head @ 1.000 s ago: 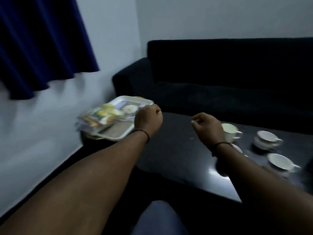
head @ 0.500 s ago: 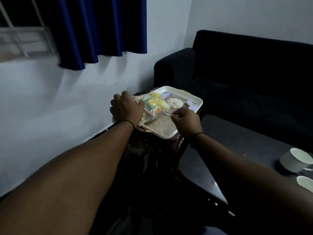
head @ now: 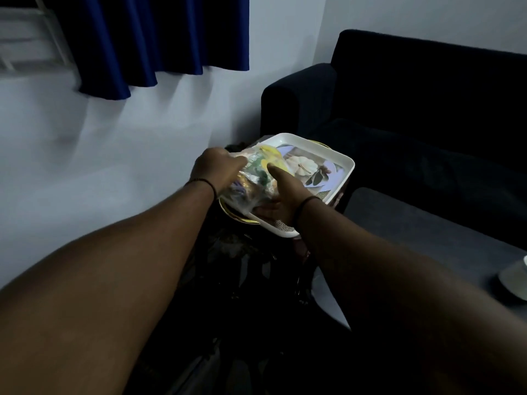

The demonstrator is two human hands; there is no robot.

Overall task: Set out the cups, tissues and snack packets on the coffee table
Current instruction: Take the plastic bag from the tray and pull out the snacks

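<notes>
Head view is showing both hands gripping the snack packets over the white tray. Left hand fingers are curling round the bundle; right hand is pinching it, thumb on top.

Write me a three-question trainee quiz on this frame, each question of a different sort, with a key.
1. True or false: both hands are on the bundle of snack packets.
2. Multiple choice: the white tray sits A) on the sofa seat, B) beside the sofa arm, past the end of the coffee table, C) on the floor.
3. Fill in: the cup at the right edge stands on the ____.

Key
1. True: the left hand grips the packets from the left, and the right hand holds them from the right.
2. B
3. coffee table
</notes>
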